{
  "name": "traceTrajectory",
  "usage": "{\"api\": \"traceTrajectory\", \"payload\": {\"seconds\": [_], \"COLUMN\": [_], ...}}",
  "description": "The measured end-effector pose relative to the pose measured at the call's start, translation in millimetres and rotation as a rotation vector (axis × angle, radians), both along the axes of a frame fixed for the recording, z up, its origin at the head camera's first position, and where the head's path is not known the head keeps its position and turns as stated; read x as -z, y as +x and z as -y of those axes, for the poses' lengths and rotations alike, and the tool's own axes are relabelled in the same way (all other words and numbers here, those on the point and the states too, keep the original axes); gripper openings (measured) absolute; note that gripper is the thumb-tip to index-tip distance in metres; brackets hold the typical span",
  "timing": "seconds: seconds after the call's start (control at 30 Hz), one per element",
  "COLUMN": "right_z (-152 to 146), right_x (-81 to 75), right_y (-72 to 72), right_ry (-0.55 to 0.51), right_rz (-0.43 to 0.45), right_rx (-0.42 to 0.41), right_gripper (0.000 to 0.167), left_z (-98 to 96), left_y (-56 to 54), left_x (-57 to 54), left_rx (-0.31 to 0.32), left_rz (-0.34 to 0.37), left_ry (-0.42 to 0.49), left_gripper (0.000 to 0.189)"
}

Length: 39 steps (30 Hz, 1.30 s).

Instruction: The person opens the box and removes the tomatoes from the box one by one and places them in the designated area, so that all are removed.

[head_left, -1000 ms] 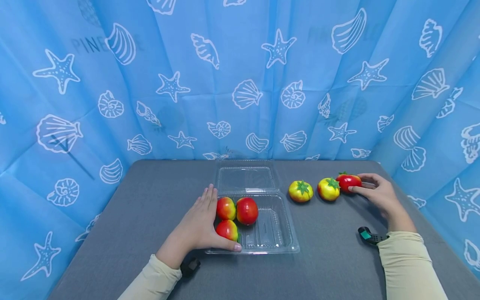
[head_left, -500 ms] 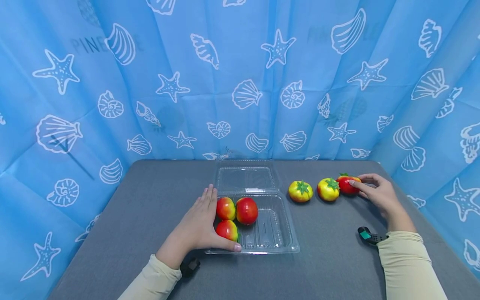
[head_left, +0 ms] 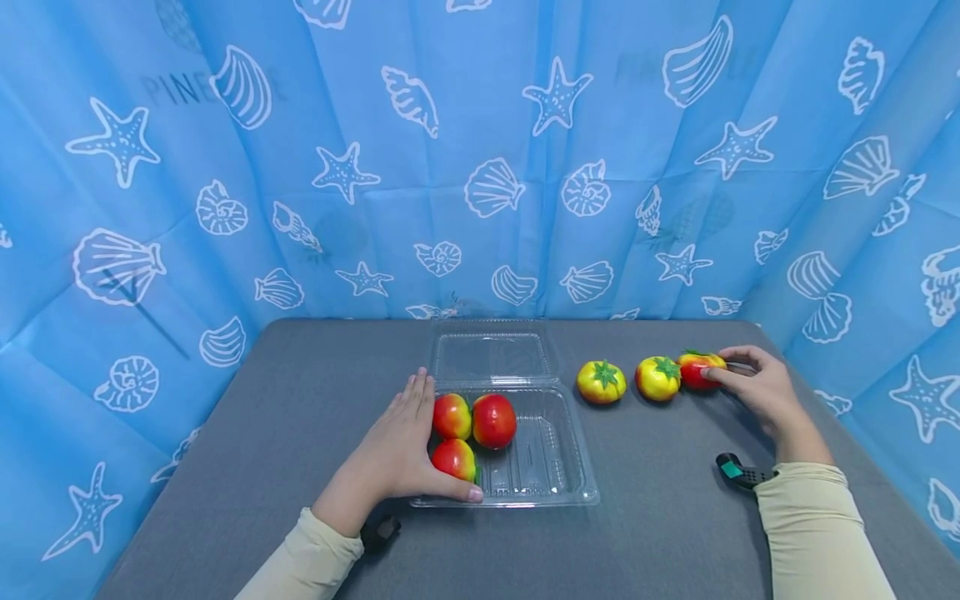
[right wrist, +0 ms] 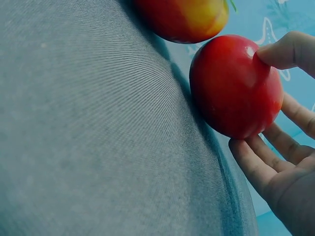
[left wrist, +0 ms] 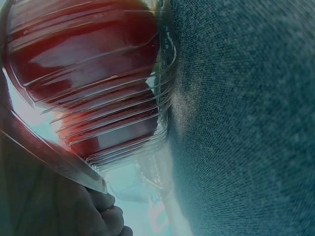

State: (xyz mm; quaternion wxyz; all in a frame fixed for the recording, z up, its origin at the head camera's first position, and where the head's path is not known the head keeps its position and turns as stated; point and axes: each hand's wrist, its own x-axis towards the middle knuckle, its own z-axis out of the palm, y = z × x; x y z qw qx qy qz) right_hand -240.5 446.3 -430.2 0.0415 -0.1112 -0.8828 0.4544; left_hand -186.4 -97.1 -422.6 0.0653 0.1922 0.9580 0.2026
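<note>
My right hand (head_left: 761, 390) pinches a red and yellow tomato (head_left: 693, 373) with a green leafy top, at the table's far right. In the right wrist view, the thumb presses one side of this tomato (right wrist: 236, 88) and the fingertips touch the other, close over the cloth. My left hand (head_left: 397, 454) lies along the left side of a clear plastic container (head_left: 536, 458), fingers straight, thumb on the front rim. Inside, at the left, sit a large tomato (head_left: 494, 421) and two smaller ones, the rear one (head_left: 452, 417) and the front one (head_left: 454, 460).
Two yellow tomatoes, a left one (head_left: 601, 382) and a right one (head_left: 657, 378), stand between the container and my right hand. The container's clear lid (head_left: 492, 357) lies folded back behind it. A blue curtain (head_left: 480, 167) hangs beyond the grey tabletop (head_left: 645, 517).
The tomato in my right hand has turned, so more yellow shows on top, and it has shifted slightly right. My thumb has moved along it. The left hand has stayed still.
</note>
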Motion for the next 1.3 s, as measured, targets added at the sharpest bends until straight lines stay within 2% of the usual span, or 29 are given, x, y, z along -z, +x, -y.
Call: {"api": "traceTrajectory", "payload": {"seconds": [0.2,0.5,0.6,0.87,1.3], "right_z": [-0.6,-0.4,-0.4,0.4,0.4], "right_x": [-1.5,-2.3,-1.3,1.1,0.3], "right_y": [0.6,2.6,2.3,1.2,0.1], "right_ry": [0.004,0.027,0.037,0.037,0.040], "right_rz": [0.005,-0.033,-0.048,-0.050,-0.045], "right_rx": [-0.028,-0.040,-0.031,0.004,-0.011], "right_gripper": [0.076,0.053,0.051,0.067,0.064], "left_z": [-0.4,-0.6,-0.4,-0.4,0.2], "left_y": [-1.1,-2.1,-2.0,-1.4,-1.0], "left_x": [0.5,1.0,1.4,1.6,3.1], "left_rx": [0.001,0.004,0.005,0.004,-0.004], "left_rz": [0.002,-0.002,-0.004,-0.001,-0.007], "left_ry": [0.001,0.004,0.002,-0.003,-0.004], "left_gripper": [0.150,0.150,0.150,0.150,0.151]}}
